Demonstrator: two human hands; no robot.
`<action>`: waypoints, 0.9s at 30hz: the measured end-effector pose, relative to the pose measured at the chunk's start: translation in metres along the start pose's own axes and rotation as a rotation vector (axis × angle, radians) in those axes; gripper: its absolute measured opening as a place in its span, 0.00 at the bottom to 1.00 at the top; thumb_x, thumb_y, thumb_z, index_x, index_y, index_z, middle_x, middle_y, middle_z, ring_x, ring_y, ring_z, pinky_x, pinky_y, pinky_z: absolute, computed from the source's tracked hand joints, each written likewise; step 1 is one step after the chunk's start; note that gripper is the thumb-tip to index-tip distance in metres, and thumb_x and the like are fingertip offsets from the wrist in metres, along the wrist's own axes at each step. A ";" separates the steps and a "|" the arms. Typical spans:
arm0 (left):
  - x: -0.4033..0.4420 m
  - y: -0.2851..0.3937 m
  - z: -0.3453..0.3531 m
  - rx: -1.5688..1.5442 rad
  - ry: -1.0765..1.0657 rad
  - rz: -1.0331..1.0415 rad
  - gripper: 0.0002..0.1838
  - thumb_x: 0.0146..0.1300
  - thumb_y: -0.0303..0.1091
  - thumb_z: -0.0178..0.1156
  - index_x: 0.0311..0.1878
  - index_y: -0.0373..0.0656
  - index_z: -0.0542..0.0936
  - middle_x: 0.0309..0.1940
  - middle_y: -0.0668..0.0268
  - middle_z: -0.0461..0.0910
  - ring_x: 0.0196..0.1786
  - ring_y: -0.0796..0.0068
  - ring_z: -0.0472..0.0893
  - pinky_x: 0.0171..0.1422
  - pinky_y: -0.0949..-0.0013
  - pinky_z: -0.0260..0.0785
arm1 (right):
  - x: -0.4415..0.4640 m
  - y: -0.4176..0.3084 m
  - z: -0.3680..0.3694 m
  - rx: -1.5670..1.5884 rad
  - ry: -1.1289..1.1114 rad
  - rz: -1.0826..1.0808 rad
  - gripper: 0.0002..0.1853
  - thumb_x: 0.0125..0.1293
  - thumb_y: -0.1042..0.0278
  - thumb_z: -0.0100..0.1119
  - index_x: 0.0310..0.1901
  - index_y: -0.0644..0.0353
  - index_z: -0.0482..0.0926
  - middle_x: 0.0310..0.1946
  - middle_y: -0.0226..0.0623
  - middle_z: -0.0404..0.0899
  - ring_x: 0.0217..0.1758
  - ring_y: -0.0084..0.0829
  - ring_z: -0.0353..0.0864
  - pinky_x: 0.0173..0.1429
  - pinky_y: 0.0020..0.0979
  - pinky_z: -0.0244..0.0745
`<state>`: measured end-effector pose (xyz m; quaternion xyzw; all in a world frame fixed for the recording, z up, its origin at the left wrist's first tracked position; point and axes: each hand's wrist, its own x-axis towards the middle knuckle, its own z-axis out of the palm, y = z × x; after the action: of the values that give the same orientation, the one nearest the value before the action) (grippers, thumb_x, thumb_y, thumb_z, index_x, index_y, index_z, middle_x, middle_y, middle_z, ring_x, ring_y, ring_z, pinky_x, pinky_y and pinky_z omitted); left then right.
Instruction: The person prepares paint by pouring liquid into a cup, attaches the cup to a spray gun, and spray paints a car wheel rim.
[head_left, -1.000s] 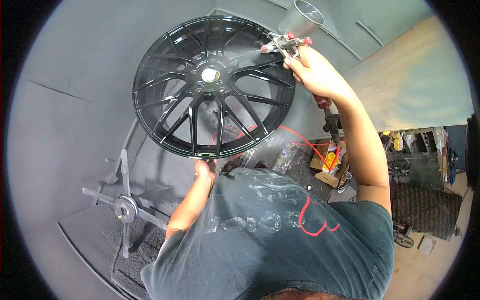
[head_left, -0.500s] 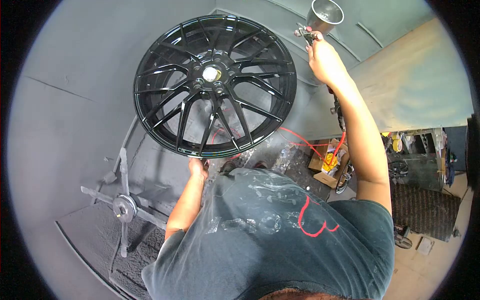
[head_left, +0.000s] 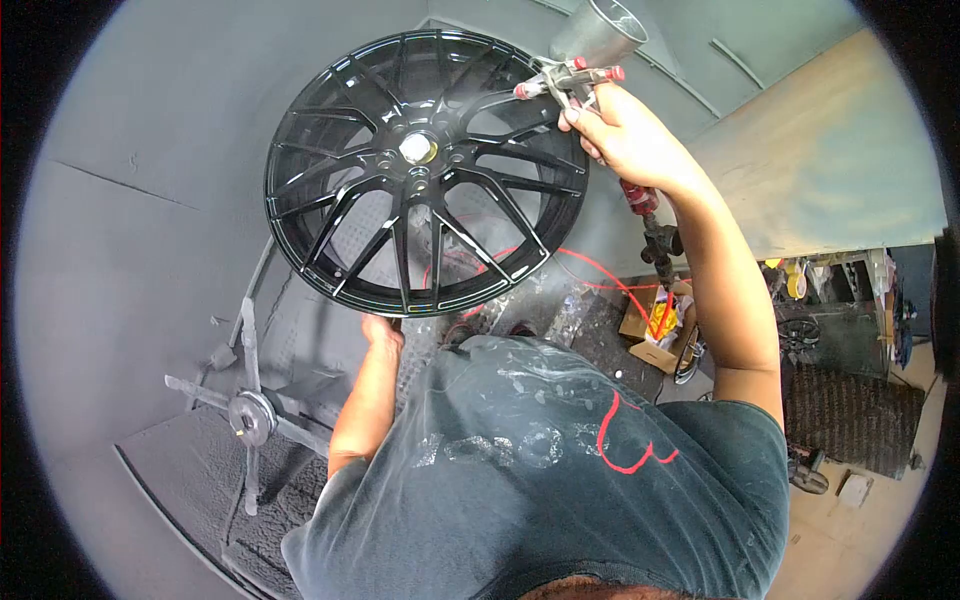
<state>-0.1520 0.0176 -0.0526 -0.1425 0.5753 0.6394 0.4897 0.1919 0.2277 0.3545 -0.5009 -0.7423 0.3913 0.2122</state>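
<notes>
In the head view, the right hand (head_left: 625, 135) is clamped around a spray gun (head_left: 572, 82), its red-tipped nozzle turned toward the wheel; a metal cup (head_left: 600, 35) rises from the gun. The left hand (head_left: 382, 333) is at the lower edge of the wheel, its fingers partly hidden beneath the rim, so whether they close on it cannot be told. The glossy black wheel (head_left: 420, 188) is tilted in front of the person, with a pale cover (head_left: 415, 148) at its centre. The nozzle overlaps the upper right rim in view; the gap between them cannot be judged. Below the right hand is a red and dark fitting (head_left: 650, 225), with a red hose (head_left: 612, 275) running nearby. Farther out, an open cardboard box (head_left: 655, 350) on the floor holds something yellow, and a grey stand (head_left: 252, 418) with crossed arms is at lower left, well apart from the gun.
</notes>
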 end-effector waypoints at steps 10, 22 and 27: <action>-0.056 -0.040 0.014 0.002 -0.109 -0.229 0.13 0.73 0.42 0.48 0.49 0.44 0.75 0.42 0.65 0.77 0.39 0.68 0.77 0.45 0.62 0.73 | 0.029 0.029 -0.007 -0.700 0.307 -0.085 0.14 0.70 0.68 0.49 0.51 0.70 0.67 0.40 0.61 0.80 0.47 0.57 0.81 0.50 0.49 0.77; -0.026 0.003 0.002 0.125 -0.015 -0.055 0.10 0.69 0.40 0.54 0.40 0.45 0.77 0.28 0.66 0.79 0.27 0.74 0.77 0.30 0.69 0.72 | 0.029 0.024 0.004 -0.679 0.316 -0.132 0.13 0.70 0.69 0.51 0.49 0.71 0.69 0.36 0.58 0.80 0.43 0.56 0.82 0.49 0.48 0.76; -0.008 0.012 0.000 0.066 0.010 0.010 0.09 0.69 0.38 0.54 0.43 0.44 0.78 0.33 0.65 0.82 0.32 0.70 0.82 0.34 0.66 0.76 | 0.003 -0.006 0.004 -0.590 0.176 -0.158 0.12 0.70 0.66 0.52 0.42 0.70 0.72 0.33 0.55 0.81 0.38 0.55 0.81 0.45 0.49 0.74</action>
<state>-0.1576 0.0158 -0.0396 -0.1265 0.5992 0.6220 0.4879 0.1841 0.2280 0.3565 -0.5134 -0.8393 0.0966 0.1508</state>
